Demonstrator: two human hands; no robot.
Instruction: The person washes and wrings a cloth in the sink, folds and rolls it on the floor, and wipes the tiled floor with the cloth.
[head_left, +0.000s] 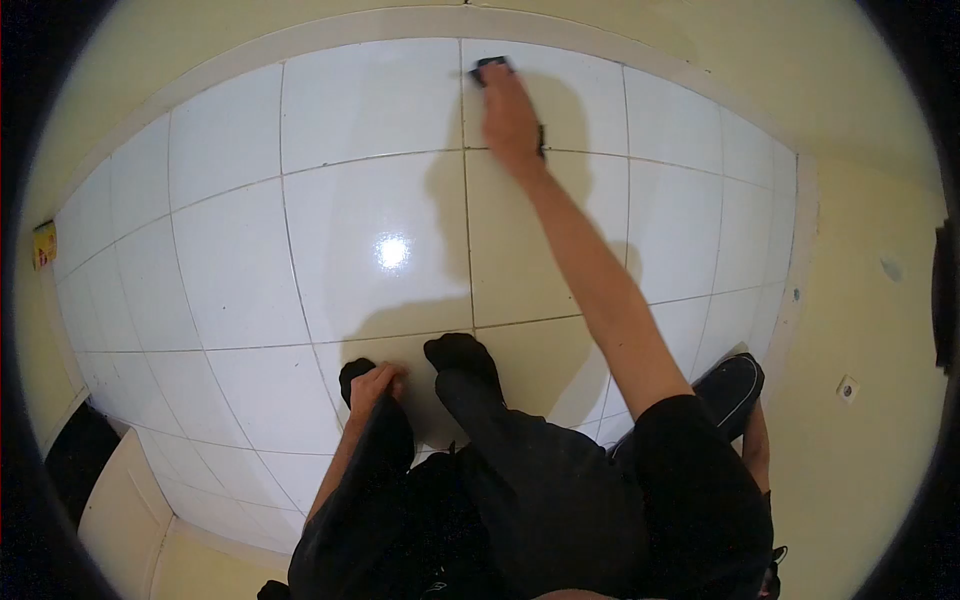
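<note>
My right hand [508, 118] reaches far forward over the tiles, with a dark band at its wrist. Its fingers are closed on a small dark object [491, 68] close to the far wall; blur hides what kind it is. My left hand [376, 384] is low in the view, beside my black-socked left foot [352, 376]. Its fingers are curled in at the dark trouser leg [392, 428], and I cannot tell what they grip. To its right is my other black-socked foot [462, 358].
White tiled floor [230, 260] spreads ahead, bounded by cream walls [860, 290]. A yellow packet [44, 246] stands at the left edge. At the right are a dark shoe-like item [730, 390] with bare skin beside it and a wall socket [848, 389].
</note>
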